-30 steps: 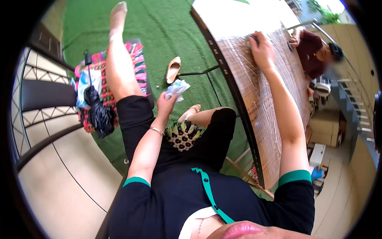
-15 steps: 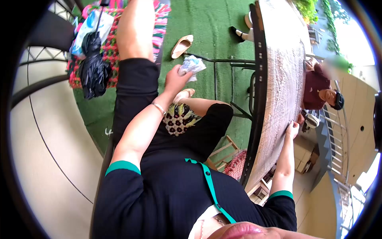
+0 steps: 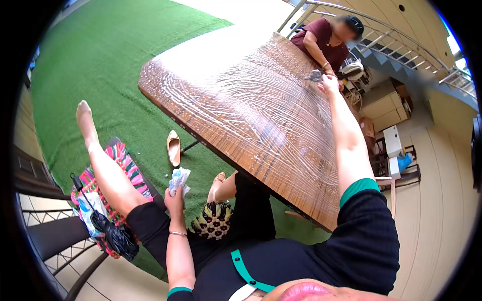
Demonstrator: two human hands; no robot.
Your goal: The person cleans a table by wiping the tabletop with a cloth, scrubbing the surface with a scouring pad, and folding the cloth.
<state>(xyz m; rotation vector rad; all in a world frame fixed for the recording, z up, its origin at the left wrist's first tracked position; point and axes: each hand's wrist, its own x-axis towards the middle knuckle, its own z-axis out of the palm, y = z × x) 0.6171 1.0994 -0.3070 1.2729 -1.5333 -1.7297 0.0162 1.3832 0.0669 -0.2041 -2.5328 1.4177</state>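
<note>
My left hand (image 3: 174,200), low beside my knee, is closed around a crumpled white and pale-blue wrapper (image 3: 179,181). Across the wooden table (image 3: 251,120), my right arm reaches to the far right side. There my right hand (image 3: 329,85) has its fingers closed on a small grey crumpled pad (image 3: 315,76), just above the tabletop. White streaks and spots of foam cover the brown wood. A co-worker's hand (image 3: 329,70) is right behind my right hand, very close to it.
A co-worker in a dark red shirt (image 3: 321,35) leans at the table's far end. One beige shoe (image 3: 173,148) lies on green carpet (image 3: 105,60). A black bag (image 3: 114,235) hangs at the lower left by a chair (image 3: 50,236). Stairs (image 3: 401,57) stand behind.
The view has turned, showing more tabletop. My right hand has gone from the table's near right part out toward the co-worker. My left hand still holds the wrapper. The co-worker now leans over the table.
</note>
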